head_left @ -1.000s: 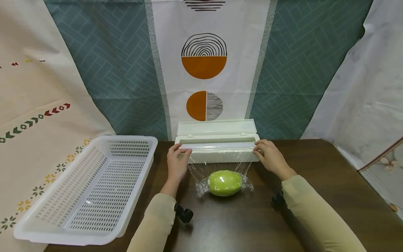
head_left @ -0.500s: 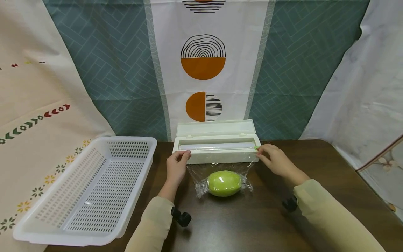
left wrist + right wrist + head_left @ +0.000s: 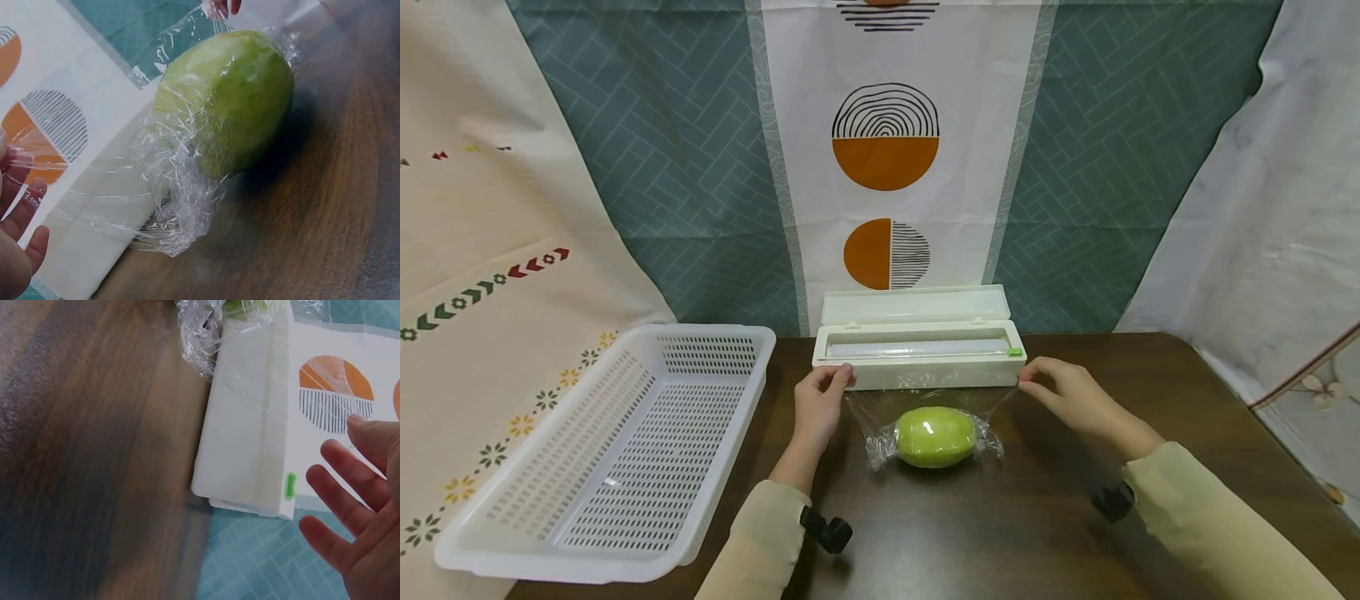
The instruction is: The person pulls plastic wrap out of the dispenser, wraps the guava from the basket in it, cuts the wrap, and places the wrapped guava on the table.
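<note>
A green oval fruit, wrapped in cling film, rests on the table in front of the white cling film box. The film is bunched at both ends of the fruit, and a thin sheet stretches from it toward the box. My left hand pinches the left corner of that sheet by the box's front left. At the front right, my right hand pinches the opposite corner between thumb and forefinger; its other fingers spread loosely in the right wrist view. A green slide cutter sits at the box's right end.
The box's lid stands raised at the back, with a film roll inside. A white perforated plastic basket stands at the left of the dark wooden table. Patterned cloth hangs behind.
The right hand has slid the green cutter to the box's right end, let go of it and moved right with the film's corner. The left hand has come down slightly, off the box's top edge.
</note>
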Motion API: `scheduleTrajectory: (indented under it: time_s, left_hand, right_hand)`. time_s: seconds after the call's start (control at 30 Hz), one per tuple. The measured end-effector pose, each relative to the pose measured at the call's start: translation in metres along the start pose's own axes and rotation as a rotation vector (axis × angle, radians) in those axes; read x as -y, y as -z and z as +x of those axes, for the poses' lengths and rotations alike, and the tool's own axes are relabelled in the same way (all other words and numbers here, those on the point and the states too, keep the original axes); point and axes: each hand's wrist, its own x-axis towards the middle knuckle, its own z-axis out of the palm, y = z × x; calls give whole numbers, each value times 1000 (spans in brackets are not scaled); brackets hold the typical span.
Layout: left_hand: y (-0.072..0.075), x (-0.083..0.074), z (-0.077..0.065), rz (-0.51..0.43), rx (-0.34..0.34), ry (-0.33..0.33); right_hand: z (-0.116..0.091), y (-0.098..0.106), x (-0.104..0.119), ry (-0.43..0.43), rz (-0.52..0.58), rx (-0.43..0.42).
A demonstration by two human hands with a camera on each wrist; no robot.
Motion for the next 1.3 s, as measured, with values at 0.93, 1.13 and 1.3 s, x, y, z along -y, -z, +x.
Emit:
scheduleTrajectory:
  time_s: [0.93, 1.13, 1.3]
  left_hand:
    - [16, 0, -32, -2, 78, 58]
    - [21, 4, -38, 0, 90, 54]
    - [25, 11, -42, 24, 99, 36]
  right_hand:
    - [-35, -3, 11, 96, 78, 14]
    - [-43, -7, 11, 95, 84, 22]
    - [-49, -11, 9, 103, 97, 29]
